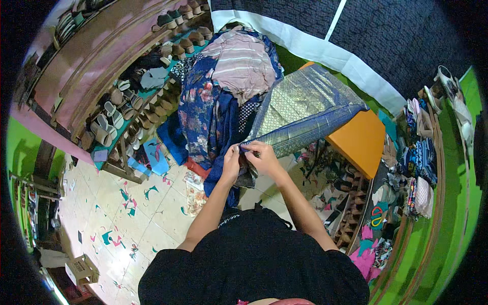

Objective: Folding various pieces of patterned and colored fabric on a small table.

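Note:
In front of my body, my left hand [232, 163] and my right hand [261, 158] meet with fingers pinched on a corner of a shiny blue and gold patterned cloth [305, 99]. From my fingers the cloth stretches away to the far right, partly folded along its near edge. Its far end lies over an orange tabletop [362, 145]. Just beyond my left hand is a heap of fabric, with a dark blue floral cloth [201, 122] hanging down its side. On top of that heap rests a crumpled pale pink striped cloth [244, 63].
Wooden racks on the left carry several shoes and sandals [108, 124]. Coloured scraps [129, 201] litter the tiled floor [168, 218]. More folded cloths [422, 152] fill a shelf at right, above a pile with pink pieces [363, 254]. A small cream stool [82, 269] stands lower left.

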`<state>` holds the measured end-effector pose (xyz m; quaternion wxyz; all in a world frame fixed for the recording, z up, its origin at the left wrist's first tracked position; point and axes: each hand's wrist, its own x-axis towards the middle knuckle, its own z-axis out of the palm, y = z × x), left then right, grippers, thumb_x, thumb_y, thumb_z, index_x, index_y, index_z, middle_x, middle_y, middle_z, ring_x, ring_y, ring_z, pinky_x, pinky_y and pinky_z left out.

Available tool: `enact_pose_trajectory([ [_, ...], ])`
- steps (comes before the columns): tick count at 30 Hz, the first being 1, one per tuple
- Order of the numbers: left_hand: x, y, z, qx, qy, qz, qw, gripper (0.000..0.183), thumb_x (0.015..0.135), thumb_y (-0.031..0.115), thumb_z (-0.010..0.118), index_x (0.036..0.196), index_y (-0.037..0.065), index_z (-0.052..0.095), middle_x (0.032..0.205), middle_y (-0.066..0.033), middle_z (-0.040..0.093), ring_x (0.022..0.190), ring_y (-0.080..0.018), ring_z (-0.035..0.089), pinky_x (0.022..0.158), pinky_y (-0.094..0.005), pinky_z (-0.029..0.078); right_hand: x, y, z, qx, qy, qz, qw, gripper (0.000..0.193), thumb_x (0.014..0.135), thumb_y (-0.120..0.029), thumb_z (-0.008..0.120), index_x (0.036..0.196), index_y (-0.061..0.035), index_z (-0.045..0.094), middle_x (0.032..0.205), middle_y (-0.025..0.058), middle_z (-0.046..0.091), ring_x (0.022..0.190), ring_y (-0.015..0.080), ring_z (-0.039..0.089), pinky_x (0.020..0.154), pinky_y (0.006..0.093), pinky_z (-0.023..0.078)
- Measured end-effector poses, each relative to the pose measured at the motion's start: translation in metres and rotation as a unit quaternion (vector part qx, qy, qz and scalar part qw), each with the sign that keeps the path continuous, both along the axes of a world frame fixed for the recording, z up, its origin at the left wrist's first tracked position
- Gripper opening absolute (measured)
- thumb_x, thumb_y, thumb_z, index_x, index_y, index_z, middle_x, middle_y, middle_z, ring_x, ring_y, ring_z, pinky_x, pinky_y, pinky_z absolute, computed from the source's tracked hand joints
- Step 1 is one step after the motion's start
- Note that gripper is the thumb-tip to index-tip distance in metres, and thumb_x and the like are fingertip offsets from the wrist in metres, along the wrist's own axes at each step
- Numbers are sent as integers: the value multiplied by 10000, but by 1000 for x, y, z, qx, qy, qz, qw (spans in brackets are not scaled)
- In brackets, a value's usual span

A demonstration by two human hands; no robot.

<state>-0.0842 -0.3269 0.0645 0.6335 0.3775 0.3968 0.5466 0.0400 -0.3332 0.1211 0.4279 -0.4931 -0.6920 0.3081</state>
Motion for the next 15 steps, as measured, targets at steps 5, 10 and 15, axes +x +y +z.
enact_pose_trajectory([
  [5,-4,-2,21,-6,-35,-72,997,260,852,208,381,1023,32,466,858,-1,502,763,-48,459,646,-184,364,11,9,6,18,-29,61,998,231,619,-26,586,849,2,595,785,135,521,744,265,536,635,312,430],
  [10,-1,-4,36,3,-53,-122,991,364,815,273,442,1080,24,432,926,-7,490,824,-58,446,724,-197,353,8,13,38,98,-103,-7,990,262,595,7,607,848,-60,602,872,119,489,736,288,512,634,329,433],
  [15,8,-7,44,73,-29,-142,987,557,778,335,494,1188,15,294,1048,-64,435,949,-116,428,819,-235,336,35,34,34,217,-176,94,956,252,561,-39,641,793,-135,620,916,17,558,918,231,502,818,466,335],
])
